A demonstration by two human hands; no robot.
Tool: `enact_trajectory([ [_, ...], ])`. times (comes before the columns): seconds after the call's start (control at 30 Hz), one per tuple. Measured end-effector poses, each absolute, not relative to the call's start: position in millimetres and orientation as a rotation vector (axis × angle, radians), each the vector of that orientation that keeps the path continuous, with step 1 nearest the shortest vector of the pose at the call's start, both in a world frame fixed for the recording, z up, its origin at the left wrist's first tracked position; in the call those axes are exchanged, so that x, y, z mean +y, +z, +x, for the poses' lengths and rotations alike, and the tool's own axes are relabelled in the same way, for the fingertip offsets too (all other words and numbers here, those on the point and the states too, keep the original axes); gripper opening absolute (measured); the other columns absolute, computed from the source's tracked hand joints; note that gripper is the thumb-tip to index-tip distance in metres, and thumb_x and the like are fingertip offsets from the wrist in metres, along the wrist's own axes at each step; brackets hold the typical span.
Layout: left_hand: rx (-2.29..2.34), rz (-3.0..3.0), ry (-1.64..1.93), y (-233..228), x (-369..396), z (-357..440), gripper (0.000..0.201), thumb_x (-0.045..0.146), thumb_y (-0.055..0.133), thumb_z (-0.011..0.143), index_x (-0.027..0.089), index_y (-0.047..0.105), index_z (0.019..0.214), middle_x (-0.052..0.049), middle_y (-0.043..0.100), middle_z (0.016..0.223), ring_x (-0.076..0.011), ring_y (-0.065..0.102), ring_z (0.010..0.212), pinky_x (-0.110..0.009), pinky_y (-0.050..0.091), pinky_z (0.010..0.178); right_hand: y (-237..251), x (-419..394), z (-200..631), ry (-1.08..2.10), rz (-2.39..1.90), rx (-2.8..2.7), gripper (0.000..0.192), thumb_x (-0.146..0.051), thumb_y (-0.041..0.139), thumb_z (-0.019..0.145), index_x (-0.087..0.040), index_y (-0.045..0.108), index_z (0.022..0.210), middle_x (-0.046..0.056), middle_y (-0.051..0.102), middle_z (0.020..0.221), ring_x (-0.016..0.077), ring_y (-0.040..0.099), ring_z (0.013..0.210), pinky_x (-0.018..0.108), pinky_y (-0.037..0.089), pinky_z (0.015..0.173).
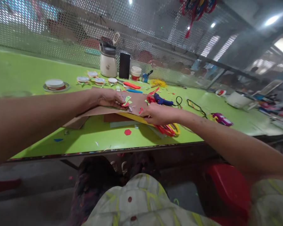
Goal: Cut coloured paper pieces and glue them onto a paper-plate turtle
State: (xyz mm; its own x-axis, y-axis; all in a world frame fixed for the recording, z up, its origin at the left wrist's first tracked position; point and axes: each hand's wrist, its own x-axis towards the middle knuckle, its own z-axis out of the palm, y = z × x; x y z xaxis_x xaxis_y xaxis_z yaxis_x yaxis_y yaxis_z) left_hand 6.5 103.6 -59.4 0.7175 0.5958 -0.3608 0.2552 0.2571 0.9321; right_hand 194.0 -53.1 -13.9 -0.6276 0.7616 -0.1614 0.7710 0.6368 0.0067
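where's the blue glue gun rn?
Head view, right of centre: the blue glue gun lies on the green table, just beyond the right hand.

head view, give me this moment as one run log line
left hand on brown card by green paper cutout | right hand at card's edge over yellow sheet | green table

Both forearms are bare, with no sleeves, watch or rings showing at the hands [110, 98]. The garment [141, 204] over the lap is pale cream with yellow-green streaks and small dark red dots.
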Motion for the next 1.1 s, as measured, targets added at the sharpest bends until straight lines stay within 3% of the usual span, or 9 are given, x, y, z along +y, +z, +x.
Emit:
enact_trajectory([
  [0.2,0.800,1.315,0.293,-60,104,5,0.014,0.000,0.062,0.068,0.011,0.065,0.058,-0.007,0.070,0.064,-0.0179,0.067,0.074,-0.030,0.052,0.081,-9,-52,193,-0.111,1.237,2.723,0.020,-0.008,0.047,0.080,-0.013,0.062,0.067,-0.001,0.052,0.057,0.0088,0.030,0.050,0.024,0.025,0.053],
  [0.37,0.779,1.272,0.327,-66,108,2,0.010,0.004,0.070,0.065,0.012,0.066,0.061,-0.009,0.072,0.070,-0.0216,0.068,0.078,-0.032,0.054,0.081,-9,-53,191,-0.156,1.232,2.706,0.024,-0.010,0.045,0.087,-0.012,0.066,0.076,0.003,0.061,0.067,0.0104,0.042,0.055,0.023,0.030,0.056],
  [0.53,0.719,1.260,0.434,-75,105,-7,0.010,0.003,0.070,0.067,0.011,0.067,0.063,-0.009,0.073,0.070,-0.0201,0.068,0.078,-0.033,0.054,0.084,-29,-71,184,-0.051,1.227,2.748,0.022,-0.018,0.049,0.090,-0.012,0.069,0.084,0.010,0.066,0.082,0.0179,0.055,0.079,0.028,0.038,0.071],
  [0.63,0.693,1.258,0.489,-78,101,-14,0.010,0.009,0.073,0.068,0.012,0.067,0.060,-0.010,0.073,0.073,-0.0204,0.069,0.079,-0.032,0.053,0.088,-44,-81,184,0.007,1.299,2.831,0.028,-0.036,0.057,0.088,-0.012,0.069,0.092,0.014,0.066,0.093,0.0240,0.054,0.095,0.033,0.040,0.080],
  [0.73,0.666,1.256,0.505,-80,98,-18,0.009,0.011,0.077,0.064,0.012,0.069,0.061,-0.012,0.074,0.075,-0.0226,0.070,0.080,-0.034,0.054,0.087,-51,-74,188,-0.372,1.593,3.009,0.020,-0.030,0.061,0.085,-0.013,0.071,0.088,0.012,0.068,0.091,0.0208,0.058,0.089,0.032,0.042,0.080],
  [0.9,0.658,1.203,0.544,-78,89,-22,0.010,0.012,0.078,0.063,0.012,0.068,0.065,-0.013,0.074,0.078,-0.0246,0.071,0.084,-0.035,0.053,0.090,-50,-33,188,-0.631,2.158,2.974,0.021,-0.022,0.053,0.086,-0.012,0.072,0.084,0.009,0.071,0.082,0.0183,0.062,0.074,0.031,0.045,0.070],
  [1.1,0.666,1.108,0.635,-80,77,-28,0.008,0.012,0.075,0.068,0.014,0.067,0.068,-0.012,0.074,0.083,-0.0236,0.071,0.086,-0.036,0.052,0.092,-61,10,166,-1.447,2.453,2.723,0.015,-0.017,0.053,0.084,-0.013,0.066,0.086,0.002,0.067,0.065,0.0126,0.062,0.055,0.024,0.051,0.053],
])
